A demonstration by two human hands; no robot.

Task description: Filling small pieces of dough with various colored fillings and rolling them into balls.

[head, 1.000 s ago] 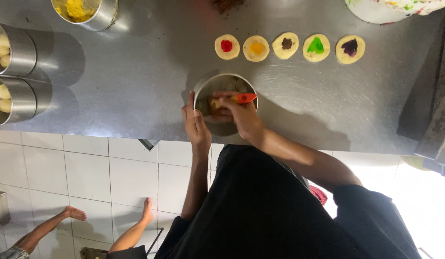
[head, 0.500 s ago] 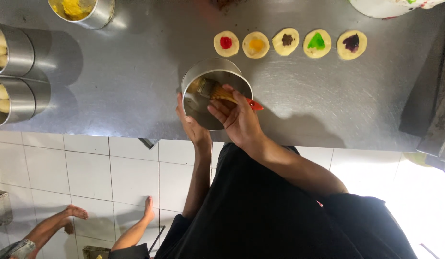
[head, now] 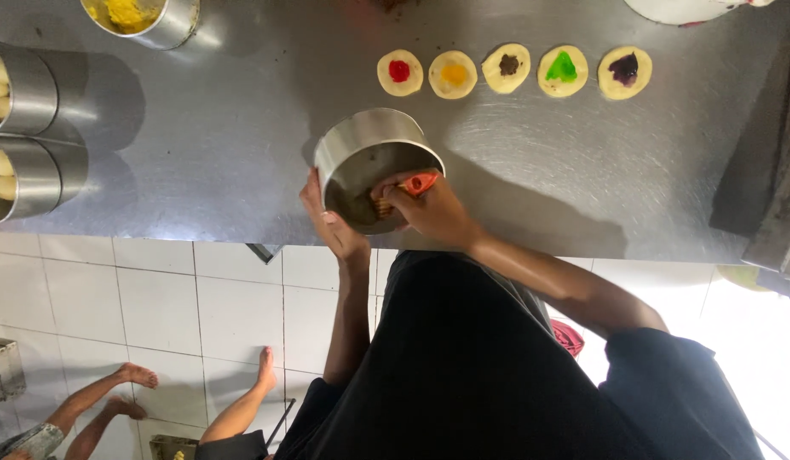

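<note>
A round steel tin (head: 361,136) stands tilted on its side near the front edge of the steel table (head: 224,162), its mouth facing me. My left hand (head: 331,223) grips the tin's lower rim. My right hand (head: 433,211) holds an orange-handled brush (head: 419,182) with its bristles inside the tin against the wall. Behind the tin lies a row of flat dough discs, each with a filling: red (head: 399,71), yellow (head: 453,74), dark brown (head: 507,67), green (head: 562,70) and purple (head: 624,71).
Two steel pots (head: 24,179) with pale dough balls stand at the left edge. A steel bowl of yellow filling (head: 135,17) is at the back left, a white bowl (head: 685,8) at the back right. Another person's bare feet (head: 135,375) rest on white floor tiles.
The tin has been tipped up from flat onto its side and turned a little in my left hand. My right hand has moved the brush around inside it.
</note>
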